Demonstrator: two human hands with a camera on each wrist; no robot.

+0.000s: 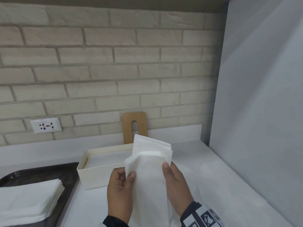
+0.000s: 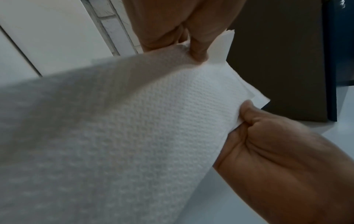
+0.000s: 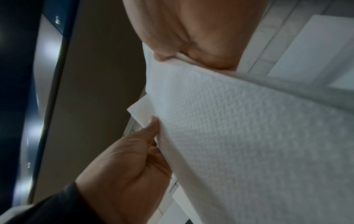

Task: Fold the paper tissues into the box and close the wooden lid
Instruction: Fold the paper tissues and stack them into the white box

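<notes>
A thick bundle of white embossed paper tissues (image 1: 150, 169) is standing upright nearest the camera, between the two hands; its lower end is running out of the bottom of the head view, so its full length is not showing. The left hand (image 1: 118, 185) is pinching the bundle's left edge with thumb and curled fingers, and the right hand (image 1: 176, 181) is gripping the right edge, thumb in front, the other fingers hiding behind the paper. Just beyond the hands the cream rectangular plastic box (image 1: 98, 171) is sitting open on the white table (image 1: 205, 177), with white tissues lying flat inside it; its right end is hiding behind the bundle. Past the box, a light wooden lid with a slot (image 1: 134, 126) is leaning against the brick wall (image 1: 114, 71), its lower part covered by the bundle. To the left of the hands, another stack of white tissues (image 1: 27, 202) is lying on a dark tray (image 1: 68, 174), both cut off at the frame edge.
</notes>
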